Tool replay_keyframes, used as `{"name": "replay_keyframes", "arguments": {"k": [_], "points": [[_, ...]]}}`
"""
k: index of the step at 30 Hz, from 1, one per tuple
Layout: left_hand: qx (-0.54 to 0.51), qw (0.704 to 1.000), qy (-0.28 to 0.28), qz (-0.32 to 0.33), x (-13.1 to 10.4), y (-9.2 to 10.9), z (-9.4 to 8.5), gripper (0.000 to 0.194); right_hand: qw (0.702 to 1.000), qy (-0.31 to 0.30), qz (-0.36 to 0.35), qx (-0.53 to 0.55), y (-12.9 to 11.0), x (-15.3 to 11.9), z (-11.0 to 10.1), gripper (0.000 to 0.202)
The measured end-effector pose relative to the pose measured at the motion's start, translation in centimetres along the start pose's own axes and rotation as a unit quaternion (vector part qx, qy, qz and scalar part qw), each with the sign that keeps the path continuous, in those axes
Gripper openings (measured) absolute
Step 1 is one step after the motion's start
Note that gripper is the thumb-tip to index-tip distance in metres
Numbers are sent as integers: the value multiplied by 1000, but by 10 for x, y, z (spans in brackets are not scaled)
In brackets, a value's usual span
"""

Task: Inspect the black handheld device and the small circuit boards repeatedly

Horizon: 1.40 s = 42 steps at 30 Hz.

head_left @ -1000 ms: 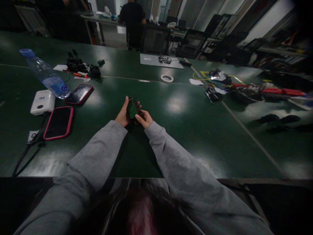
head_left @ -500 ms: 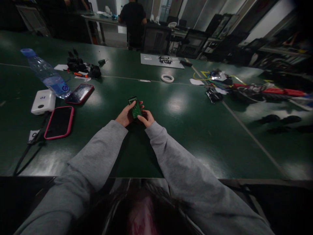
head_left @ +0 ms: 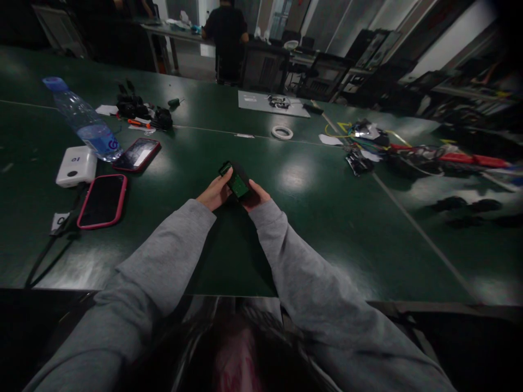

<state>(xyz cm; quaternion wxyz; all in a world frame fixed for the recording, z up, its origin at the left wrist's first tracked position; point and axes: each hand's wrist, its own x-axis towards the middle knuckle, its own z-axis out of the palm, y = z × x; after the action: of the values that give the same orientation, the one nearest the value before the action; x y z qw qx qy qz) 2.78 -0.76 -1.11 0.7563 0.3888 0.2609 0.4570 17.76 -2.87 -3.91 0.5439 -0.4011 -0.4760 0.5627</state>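
Between my hands, above the green table point(head_left: 310, 228), is a small dark-edged device with a green circuit board point(head_left: 239, 187) on its face. It is tilted, one black side showing towards the upper right. My left hand point(head_left: 218, 190) grips its left side, the thumb lying on the board near the top. At the lower right, my right hand point(head_left: 257, 195) holds the other edge; most of its fingers are hidden behind the device.
To the left are a water bottle point(head_left: 87, 128), a white box point(head_left: 76, 166) with a cable, and two red-cased phones point(head_left: 103, 201). Ahead lies a tape roll point(head_left: 281, 133). Wires and parts point(head_left: 368, 133) spread at the right. A person point(head_left: 225, 35) sits beyond the table.
The circuit board has been turned and tilted, so its black side now shows. My right thumb has moved off the board's face to its edge. The view has shifted slightly.
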Motion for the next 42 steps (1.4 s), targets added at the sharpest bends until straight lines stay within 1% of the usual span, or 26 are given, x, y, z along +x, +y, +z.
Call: {"name": "replay_keyframes", "arguments": {"k": [2, 3, 4, 5, 7, 9, 11, 13, 16, 22, 24, 26, 28, 30, 32, 35, 38, 40, 42], "points": [[-13, 1000, 18, -12, 5, -3, -4, 67, 997, 57, -30, -41, 4, 5, 2, 66], [-13, 999, 32, -16, 8, -4, -7, 72, 990, 88, -67, -92, 6, 5, 4, 67], [-10, 999, 39, -20, 9, -6, -9, 76, 974, 111, -113, -162, 8, 5, 7, 67], [-6, 999, 44, -25, 10, -7, -11, 79, 951, 119, -158, -238, 9, 4, 11, 65], [-2, 999, 42, -29, 10, -8, -15, 85, 894, 101, -223, -374, 12, -1, 20, 60], [-9, 999, 32, -26, 9, -9, -18, 91, 846, 69, -250, -466, 14, -6, 28, 57], [-22, 999, 27, -17, 9, -10, -20, 94, 813, 61, -264, -516, 15, -10, 33, 55], [-34, 999, 30, -11, 9, -11, -22, 95, 794, 70, -279, -535, 16, -11, 35, 56], [-38, 999, 31, -5, 9, -9, -22, 95, 790, 79, -291, -534, 15, -11, 36, 57], [-17, 1000, -1, 13, 3, -3, -16, 98, 807, 103, -291, -503, 8, -15, 39, 54], [-21, 1000, 1, 19, 3, -5, -17, 96, 806, 99, -292, -505, 9, -14, 40, 52], [-45, 999, 20, 12, 5, -7, -20, 95, 795, 97, -302, -517, 13, -11, 41, 49], [-86, 995, 50, -17, 7, -8, -21, 96, 780, 104, -316, -529, 17, -8, 41, 46], [-129, 988, 74, -48, 6, -7, -19, 96, 767, 109, -334, -536, 20, -7, 40, 46], [-162, 981, 87, -63, 3, -3, -15, 94, 755, 113, -353, -541, 20, -7, 39, 46], [-192, 974, 103, -64, -1, 2, -9, 91, 739, 138, -391, -531, 13, -10, 38, 45], [-204, 969, 130, -59, 0, 4, -10, 83, 728, 182, -430, -502, 0, -15, 35, 45], [-219, 967, 123, -48, 3, 3, -13, 76, 721, 215, -435, -495, -8, -16, 29, 46], [-236, 967, 93, -30, 5, 2, -15, 70, 717, 235, -424, -501, -12, -14, 22, 47]]}}
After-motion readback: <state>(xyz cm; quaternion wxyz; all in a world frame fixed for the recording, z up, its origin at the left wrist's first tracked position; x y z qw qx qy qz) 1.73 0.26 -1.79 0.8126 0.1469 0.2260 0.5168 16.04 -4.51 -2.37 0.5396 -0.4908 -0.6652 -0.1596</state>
